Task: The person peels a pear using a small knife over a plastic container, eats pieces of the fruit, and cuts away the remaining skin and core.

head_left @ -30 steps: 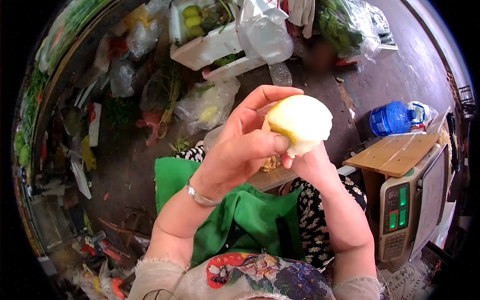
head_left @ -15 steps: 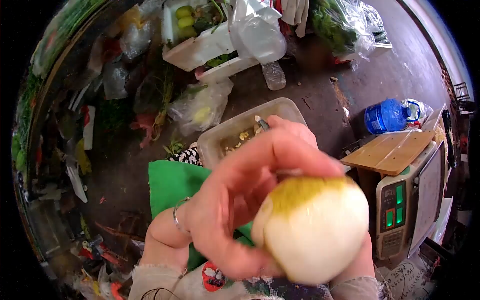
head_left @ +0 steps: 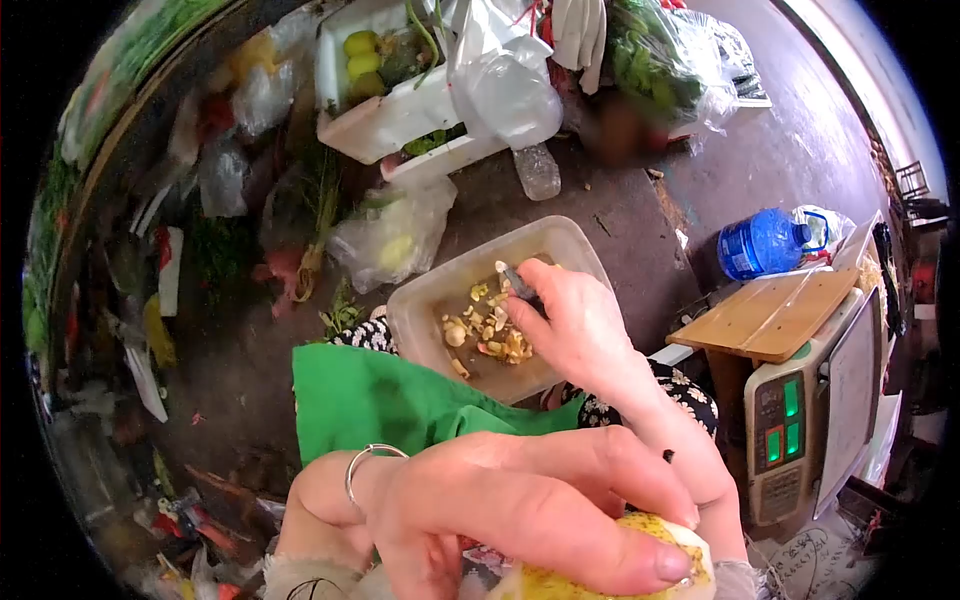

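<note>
1 part-peeled fruit (head_left: 701, 562) sits low in view, gripped by our left hand (head_left: 530, 500); we judge it firm, slick where bare, best held by its skin. Our right hand (head_left: 575, 322) clasps a small tool (head_left: 518, 284) over the container (head_left: 412, 318).

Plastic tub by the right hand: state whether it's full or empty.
Neither: pale scraps lie on part of the bottom of the plastic tub, with bare plastic showing around them.

The left grip (head_left: 520, 505) hangs close to the camera, its thumb (head_left: 645, 562) and fingers (head_left: 610, 458) curled in a hold, while the right grip (head_left: 572, 322) is farther forward, pinching, its forearm (head_left: 672, 425) outstretched.
</note>
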Available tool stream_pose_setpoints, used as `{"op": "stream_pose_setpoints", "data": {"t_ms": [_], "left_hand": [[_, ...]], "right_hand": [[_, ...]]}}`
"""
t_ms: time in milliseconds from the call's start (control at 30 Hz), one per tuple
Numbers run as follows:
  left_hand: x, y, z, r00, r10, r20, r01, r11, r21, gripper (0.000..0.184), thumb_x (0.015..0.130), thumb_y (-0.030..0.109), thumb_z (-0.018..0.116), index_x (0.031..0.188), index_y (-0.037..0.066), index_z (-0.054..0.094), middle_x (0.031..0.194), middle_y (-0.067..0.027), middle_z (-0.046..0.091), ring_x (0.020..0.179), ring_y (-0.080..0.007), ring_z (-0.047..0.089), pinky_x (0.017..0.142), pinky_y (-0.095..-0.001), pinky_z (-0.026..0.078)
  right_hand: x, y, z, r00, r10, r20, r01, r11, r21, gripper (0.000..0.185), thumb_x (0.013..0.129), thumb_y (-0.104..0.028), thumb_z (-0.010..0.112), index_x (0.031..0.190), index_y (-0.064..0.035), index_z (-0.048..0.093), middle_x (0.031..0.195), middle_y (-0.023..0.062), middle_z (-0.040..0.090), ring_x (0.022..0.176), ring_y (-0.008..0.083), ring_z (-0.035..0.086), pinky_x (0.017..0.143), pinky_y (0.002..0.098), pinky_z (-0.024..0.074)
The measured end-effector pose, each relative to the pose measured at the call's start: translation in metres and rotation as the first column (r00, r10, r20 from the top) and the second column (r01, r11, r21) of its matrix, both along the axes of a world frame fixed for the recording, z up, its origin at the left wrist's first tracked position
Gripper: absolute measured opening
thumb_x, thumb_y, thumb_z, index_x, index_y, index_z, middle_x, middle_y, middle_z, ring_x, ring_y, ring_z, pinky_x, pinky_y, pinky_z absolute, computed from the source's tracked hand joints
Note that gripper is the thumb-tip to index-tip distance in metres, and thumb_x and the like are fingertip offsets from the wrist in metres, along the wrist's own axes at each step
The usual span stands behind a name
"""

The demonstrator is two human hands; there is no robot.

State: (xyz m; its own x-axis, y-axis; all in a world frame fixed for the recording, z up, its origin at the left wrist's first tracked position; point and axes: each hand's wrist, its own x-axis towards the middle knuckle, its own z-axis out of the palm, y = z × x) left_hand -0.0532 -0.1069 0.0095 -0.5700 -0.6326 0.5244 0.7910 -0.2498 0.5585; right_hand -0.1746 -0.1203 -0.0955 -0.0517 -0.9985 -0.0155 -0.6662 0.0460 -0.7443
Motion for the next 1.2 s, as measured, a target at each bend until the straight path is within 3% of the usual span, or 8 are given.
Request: {"op": "stream_pose_setpoints", "data": {"t_ms": [167,267,367,500,567,800,933,1200], "left_hand": [[-0.026,0.013,-0.005,0.968,0.150,-0.201,-0.134,0.987,0.094,0.031,0.081,0.024,0.071,0.095,-0.003,0.064,0.094,-0.0269,0.059,0.085,-0.0255,0.063,0.070,-0.0294,0.052],[-0.024,0.034,0.002,0.956,0.283,-0.079,-0.220,0.867,0.447,0.028,0.081,0.023,0.071,0.089,-0.003,0.064,0.090,-0.0272,0.060,0.079,-0.0272,0.062,0.065,-0.0317,0.053],[-0.025,0.027,-0.012,0.963,0.270,0.015,-0.261,0.912,0.316,0.034,0.079,0.026,0.072,0.087,-0.005,0.063,0.089,-0.0294,0.059,0.075,-0.0289,0.062,0.061,-0.0331,0.054],[-0.030,0.027,0.002,0.888,0.320,-0.330,-0.096,0.832,0.547,0.050,0.076,0.030,0.074,0.093,-0.014,0.057,0.093,-0.0314,0.056,0.073,-0.0277,0.061,0.060,-0.0328,0.054],[0.008,0.001,0.003,0.989,-0.004,0.147,-0.037,0.959,0.280,0.049,0.078,0.034,0.072,0.102,-0.004,0.053,0.100,-0.0325,0.055,0.083,-0.0328,0.061,0.073,-0.0376,0.053],[0.011,-0.045,-0.007,0.838,-0.077,0.540,-0.130,0.933,0.335,0.087,0.059,0.049,0.082,0.121,0.001,0.044,0.112,-0.0183,0.058,0.096,-0.0279,0.062,0.077,-0.0392,0.055],[0.007,-0.053,-0.016,0.822,-0.125,0.555,-0.096,0.931,0.351,0.096,0.060,0.040,0.083,0.131,-0.002,0.035,0.112,-0.0190,0.058,0.067,-0.0294,0.066,0.049,-0.0368,0.058],[0.011,-0.060,-0.030,0.895,-0.249,0.370,0.064,0.892,0.447,0.070,0.073,0.026,0.074,0.130,0.003,0.040,0.113,-0.0136,0.059,0.086,-0.0231,0.064,0.059,-0.0343,0.057]], "right_hand": [[0.001,-0.001,-0.003,1.000,-0.014,-0.008,0.014,1.000,-0.006,0.018,0.081,-0.017,0.062,0.085,-0.0013,0.053,0.072,0.0201,0.058,0.074,0.0403,0.056,0.062,0.0453,0.0431],[0.002,-0.002,0.000,0.999,-0.028,-0.034,0.030,0.999,0.034,0.018,0.081,-0.017,0.062,0.085,-0.0015,0.053,0.072,0.0200,0.057,0.074,0.0404,0.056,0.062,0.0451,0.0431],[0.001,-0.001,-0.003,1.000,0.001,-0.019,-0.001,1.000,0.007,0.019,0.082,-0.018,0.062,0.086,-0.0016,0.053,0.072,0.0202,0.057,0.074,0.0405,0.056,0.062,0.0454,0.0427],[0.002,0.000,0.006,0.999,0.012,-0.051,-0.007,0.995,0.097,0.018,0.083,-0.019,0.057,0.087,-0.0016,0.055,0.081,0.0194,0.062,0.082,0.0385,0.060,0.073,0.0481,0.0464],[0.006,0.003,0.009,0.995,-0.078,-0.060,0.077,0.997,-0.024,0.019,0.083,-0.020,0.056,0.087,-0.0013,0.054,0.083,0.0201,0.062,0.083,0.0387,0.060,0.073,0.0484,0.0459],[-0.006,0.008,0.046,0.966,0.050,0.252,-0.054,0.998,0.009,0.031,0.082,-0.027,0.057,0.101,-0.0033,0.060,0.089,0.0163,0.064,0.087,0.0343,0.062,0.077,0.0396,0.0485],[-0.005,0.006,0.012,0.972,0.000,0.234,0.003,1.000,-0.010,0.037,0.076,-0.021,0.065,0.109,-0.0063,0.059,0.101,0.0155,0.064,0.097,0.0339,0.060,0.083,0.0414,0.0483],[-0.006,0.005,0.023,0.946,-0.102,0.309,0.016,0.963,0.271,0.035,0.078,-0.023,0.060,0.109,-0.0078,0.059,0.101,0.0149,0.064,0.098,0.0331,0.060,0.083,0.0399,0.0474]]}}
